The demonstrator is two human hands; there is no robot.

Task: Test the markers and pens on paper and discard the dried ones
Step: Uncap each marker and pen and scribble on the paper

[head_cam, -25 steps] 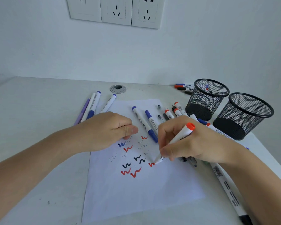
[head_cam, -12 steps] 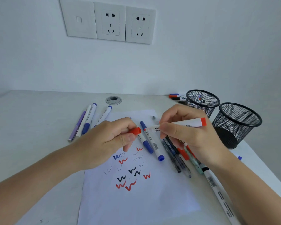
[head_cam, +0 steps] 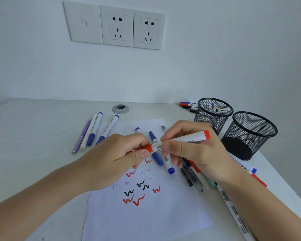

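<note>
Red marker (head_cam: 186,138) gripped above paper (head_cam: 155,220) by right hand (head_cam: 195,153) fingers; left hand (head_cam: 115,160) fingers pinching its red cap (head_cam: 147,147).

A white socket panel (head_cam: 114,26) — one blank plate, two outlets — is hanging on the pale wall (head_cam: 233,49), while a round silver grommet (head_cam: 120,108) is sitting in the white bench (head_cam: 33,127) below it.

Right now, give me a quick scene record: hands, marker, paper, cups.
left hand: pinches red cap
right hand: holds red marker above paper
cap seating: against barrel end; fully seated, cannot tell
paper marks: red, black and faint scribbles
cups: near mesh cup and far mesh cup, upright, right of paper
loose pens: both sides of paper
</note>
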